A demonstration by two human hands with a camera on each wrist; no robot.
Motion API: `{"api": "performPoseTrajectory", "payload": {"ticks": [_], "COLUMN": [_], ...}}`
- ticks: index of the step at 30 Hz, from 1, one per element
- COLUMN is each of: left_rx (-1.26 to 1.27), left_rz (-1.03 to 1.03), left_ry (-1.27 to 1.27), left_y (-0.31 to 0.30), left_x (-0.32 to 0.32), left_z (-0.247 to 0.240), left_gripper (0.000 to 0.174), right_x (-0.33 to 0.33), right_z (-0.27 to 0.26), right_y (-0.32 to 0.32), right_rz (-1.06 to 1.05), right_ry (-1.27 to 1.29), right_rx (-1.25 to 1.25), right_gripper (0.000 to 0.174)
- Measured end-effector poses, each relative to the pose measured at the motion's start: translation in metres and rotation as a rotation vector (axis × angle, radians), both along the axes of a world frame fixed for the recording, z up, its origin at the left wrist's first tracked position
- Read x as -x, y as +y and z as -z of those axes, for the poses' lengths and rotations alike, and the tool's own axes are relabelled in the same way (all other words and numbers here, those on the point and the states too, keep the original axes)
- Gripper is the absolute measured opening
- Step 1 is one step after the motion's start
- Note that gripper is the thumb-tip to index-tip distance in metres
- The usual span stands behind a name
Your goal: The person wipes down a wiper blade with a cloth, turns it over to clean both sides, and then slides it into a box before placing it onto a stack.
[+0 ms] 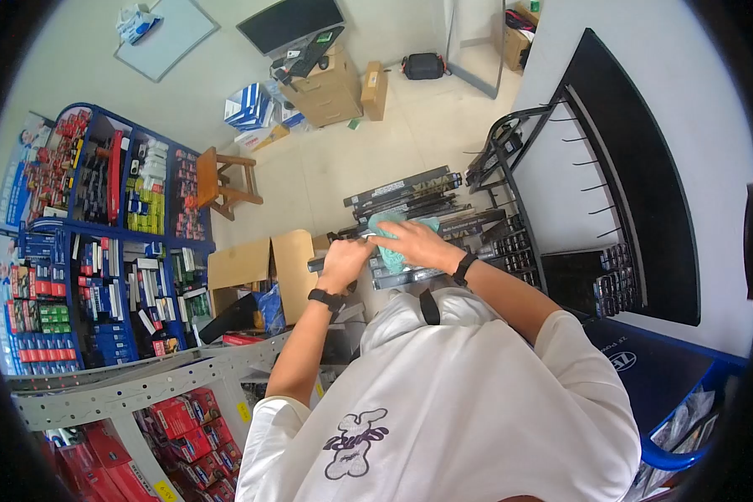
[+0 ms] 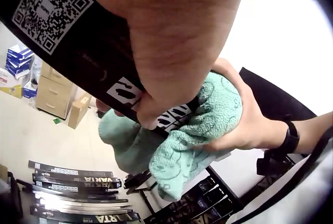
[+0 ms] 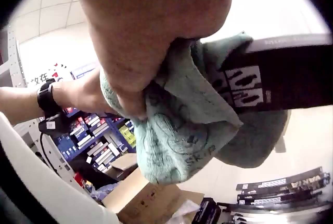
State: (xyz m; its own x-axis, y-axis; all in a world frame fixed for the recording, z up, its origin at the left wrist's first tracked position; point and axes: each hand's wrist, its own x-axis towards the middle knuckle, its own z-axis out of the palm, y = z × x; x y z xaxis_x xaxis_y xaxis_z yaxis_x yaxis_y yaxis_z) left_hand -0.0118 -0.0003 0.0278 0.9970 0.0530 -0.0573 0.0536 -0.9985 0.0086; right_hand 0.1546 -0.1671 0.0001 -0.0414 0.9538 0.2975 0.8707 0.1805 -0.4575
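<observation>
A long, slim black box (image 2: 88, 60) with a QR code and white pictogram panels is held up in front of the body. My left hand (image 1: 343, 263) grips it, thumb and fingers bent over its edge in the left wrist view. A pale green cloth (image 2: 218, 104) is folded around the box, its loose ends hanging below. My right hand (image 1: 422, 244) holds the cloth against the box, with the fingers wrapped over it. In the right wrist view, the box (image 3: 296, 73) sticks out of the cloth (image 3: 177, 141) to the right.
Similar long boxes (image 2: 75, 185) lie stacked below the hands. An open cardboard carton (image 1: 293, 276) stands to the left, near a wooden stool (image 1: 226, 180). Blue shelves (image 1: 125, 230) full of packages line the left side. A black display rack (image 1: 510, 192) stands on the right.
</observation>
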Motion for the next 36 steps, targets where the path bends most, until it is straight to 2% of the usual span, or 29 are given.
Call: {"api": "performPoseTrajectory", "payload": {"ticks": [2, 3, 5, 7, 11, 15, 18, 23, 25, 29, 31, 36], "left_rx": [0.004, 0.013, 0.008, 0.049, 0.07, 0.067, 0.09, 0.108, 0.051, 0.045, 0.038, -0.001], "left_rz": [0.01, 0.015, 0.025, 0.023, 0.021, 0.017, 0.017, 0.001, -0.024, 0.003, 0.037, 0.051], "left_ry": [-0.023, -0.041, -0.057, -0.055, -0.05, -0.052, -0.052, -0.013, 0.018, -0.014, -0.044, -0.066], "left_y": [-0.002, -0.005, -0.008, -0.007, 0.002, 0.008, 0.012, 0.023, 0.023, 0.023, 0.012, 0.008], "left_x": [-0.001, -0.001, -0.002, -0.004, 0.006, 0.012, 0.014, 0.018, 0.014, 0.007, -0.002, -0.013], "left_z": [-0.002, -0.004, -0.007, -0.011, -0.02, -0.022, -0.021, -0.033, -0.04, -0.037, -0.04, -0.028], "left_gripper": [0.019, 0.02, 0.024, 0.036, 0.038, 0.04, 0.043, 0.043, 0.035, 0.033, 0.031, 0.028], "right_x": [-0.001, -0.002, -0.005, -0.017, -0.058, -0.099, -0.118, -0.139, -0.141, -0.132, -0.119, -0.081], "right_z": [0.012, 0.01, 0.006, 0.006, 0.004, 0.015, 0.021, 0.031, 0.034, 0.022, 0.016, 0.015], "right_y": [0.0, -0.002, -0.007, -0.018, -0.053, -0.094, -0.115, -0.141, -0.143, -0.127, -0.109, -0.073], "right_rz": [0.065, 0.07, 0.082, 0.091, 0.115, 0.188, 0.258, 0.372, 0.387, 0.356, 0.169, 0.179], "right_ry": [-0.081, -0.082, -0.045, -0.061, -0.079, -0.078, -0.067, -0.136, -0.164, -0.134, -0.166, -0.16], "right_rx": [-0.113, -0.114, -0.12, -0.095, -0.003, -0.02, -0.021, 0.004, 0.01, 0.035, -0.046, -0.101], "right_gripper": [0.069, 0.069, 0.058, 0.057, 0.056, 0.053, 0.041, 0.048, 0.056, 0.058, 0.057, 0.046]}}
